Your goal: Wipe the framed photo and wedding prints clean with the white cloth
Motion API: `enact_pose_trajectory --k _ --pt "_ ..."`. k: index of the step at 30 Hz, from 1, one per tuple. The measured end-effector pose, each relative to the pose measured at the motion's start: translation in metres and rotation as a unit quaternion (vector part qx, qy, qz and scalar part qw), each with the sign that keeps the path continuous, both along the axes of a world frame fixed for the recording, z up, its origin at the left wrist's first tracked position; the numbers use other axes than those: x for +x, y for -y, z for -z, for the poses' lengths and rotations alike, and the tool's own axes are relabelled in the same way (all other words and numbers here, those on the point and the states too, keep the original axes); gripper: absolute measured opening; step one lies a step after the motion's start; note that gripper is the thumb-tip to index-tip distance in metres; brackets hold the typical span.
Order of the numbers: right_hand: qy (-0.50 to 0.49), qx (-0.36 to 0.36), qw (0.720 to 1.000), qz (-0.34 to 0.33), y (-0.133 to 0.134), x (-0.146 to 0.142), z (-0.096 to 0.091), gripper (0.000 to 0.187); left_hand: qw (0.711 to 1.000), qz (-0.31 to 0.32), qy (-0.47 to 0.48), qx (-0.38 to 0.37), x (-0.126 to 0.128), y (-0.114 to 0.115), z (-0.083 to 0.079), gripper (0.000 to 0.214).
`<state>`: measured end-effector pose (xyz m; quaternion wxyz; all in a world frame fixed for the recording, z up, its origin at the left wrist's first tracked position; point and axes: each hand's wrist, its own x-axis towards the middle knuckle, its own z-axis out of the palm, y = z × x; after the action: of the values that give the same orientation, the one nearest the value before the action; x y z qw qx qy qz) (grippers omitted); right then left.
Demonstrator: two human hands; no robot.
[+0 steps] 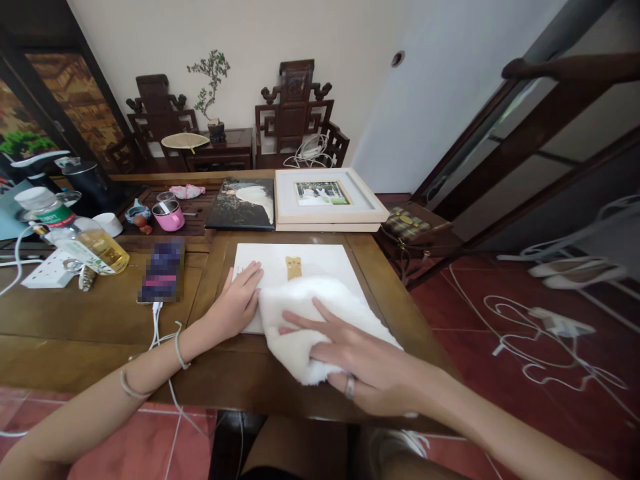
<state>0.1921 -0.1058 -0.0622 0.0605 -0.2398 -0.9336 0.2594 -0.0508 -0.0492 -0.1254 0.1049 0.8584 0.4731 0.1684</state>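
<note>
A flat white board [295, 257] with a small tan mark lies on the dark wooden table [95, 320] in front of me. Over its near right part lies a fluffy white cloth [310, 307]. My right hand [360, 360] rests on that cloth, fingers stretched out and spread, a ring on one finger. My left hand [237, 300] lies flat on the board's left edge, fingers together and extended, holding nothing. Bracelets circle my left wrist.
A framed photo [325, 197] and a dark photo print [245, 203] lie further back. To the left are a blurred phone [163, 270] with a white cable, a pink mug [169, 215], a bottle [95, 243] and a power strip [47, 270]. Carved chairs stand behind. Cables cross the red floor right.
</note>
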Motion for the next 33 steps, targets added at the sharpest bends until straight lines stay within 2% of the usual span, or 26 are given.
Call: enact_pose_trajectory --k 2,4,6,9,12,15,18,21,23,27,30,33 --pt "0.001 -0.011 1.0 0.018 -0.005 0.001 -0.006 0.023 1.0 -0.002 0.003 0.003 0.0 0.0 0.001 0.042" --pt "0.004 -0.007 0.997 0.075 -0.022 0.001 -0.006 0.022 1.0 -0.002 0.006 0.003 0.0 0.0 0.002 0.042" --pt "0.009 0.016 0.992 0.125 -0.047 -0.003 -0.003 0.022 1.0 -0.002 0.012 0.0 0.0 0.001 0.003 0.041" --pt "-0.015 0.067 0.984 0.165 -0.086 -0.015 0.007 0.024 0.999 -0.006 0.043 -0.013 0.0 -0.001 0.003 0.043" --pt "-0.028 0.09 0.978 0.185 -0.102 -0.032 0.014 0.025 0.991 -0.041 0.118 -0.035 0.0 -0.005 0.001 0.044" --pt "-0.01 0.101 0.983 0.155 -0.087 -0.045 0.017 0.024 0.975 -0.081 0.203 -0.05 0.0 -0.008 -0.002 0.046" --pt "-0.011 0.092 0.994 0.06 -0.054 -0.048 0.015 0.024 0.961 -0.096 0.253 -0.049 0.001 -0.008 -0.005 0.05" --pt "-0.042 0.056 0.996 -0.05 -0.024 -0.041 0.007 0.026 0.963 -0.093 0.248 -0.047 0.003 -0.006 -0.007 0.053" --pt "-0.048 0.034 0.996 -0.072 -0.012 -0.033 -0.002 0.029 0.971 -0.081 0.22 -0.048 0.003 -0.004 -0.008 0.054" --pt "-0.016 0.038 0.999 0.008 -0.015 -0.014 -0.015 0.028 0.991 -0.039 0.116 -0.059 0.003 -0.002 -0.007 0.05" --pt "0.022 0.059 0.992 0.107 -0.037 -0.004 -0.013 0.021 0.999 -0.011 0.036 -0.036 0.003 0.001 -0.005 0.046" --pt "-0.011 0.042 0.98 0.197 -0.071 -0.004 -0.004 0.022 1.0 0.0 -0.002 -0.002 0.003 0.002 -0.003 0.042"
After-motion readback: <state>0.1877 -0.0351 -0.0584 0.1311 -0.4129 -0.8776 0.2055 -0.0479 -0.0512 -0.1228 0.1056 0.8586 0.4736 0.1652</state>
